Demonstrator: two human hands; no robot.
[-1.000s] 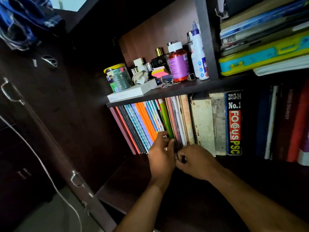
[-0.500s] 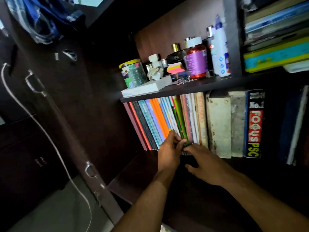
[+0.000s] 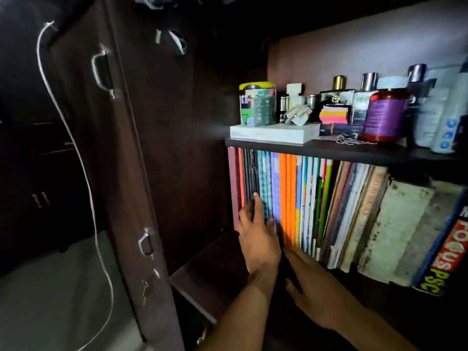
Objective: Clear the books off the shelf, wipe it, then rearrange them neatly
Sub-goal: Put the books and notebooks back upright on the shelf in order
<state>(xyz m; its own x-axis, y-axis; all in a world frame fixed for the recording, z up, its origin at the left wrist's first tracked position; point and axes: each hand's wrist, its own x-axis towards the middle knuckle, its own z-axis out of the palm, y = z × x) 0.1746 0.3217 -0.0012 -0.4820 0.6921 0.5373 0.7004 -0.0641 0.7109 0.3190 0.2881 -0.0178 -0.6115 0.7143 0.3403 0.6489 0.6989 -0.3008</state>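
Observation:
A tight row of thin colourful books stands upright at the left end of the dark lower shelf. Thicker worn books and a blue "Focus PSC" book lean to their right. My left hand reaches up against the leftmost spines, with straight fingers touching the dark and teal books. My right hand lies flat on the shelf board in front of the orange books, its fingers pointing at their base and holding nothing.
The upper shelf carries a white box, a patterned tin, sticky notes, a red bottle with a purple label and several other bottles. An open cupboard door with metal handles and a white cord stands at left.
My left hand has slid left from the green books to the leftmost spines. My right hand has drawn back from the books and lies flat on the shelf. The view swung left and closer.

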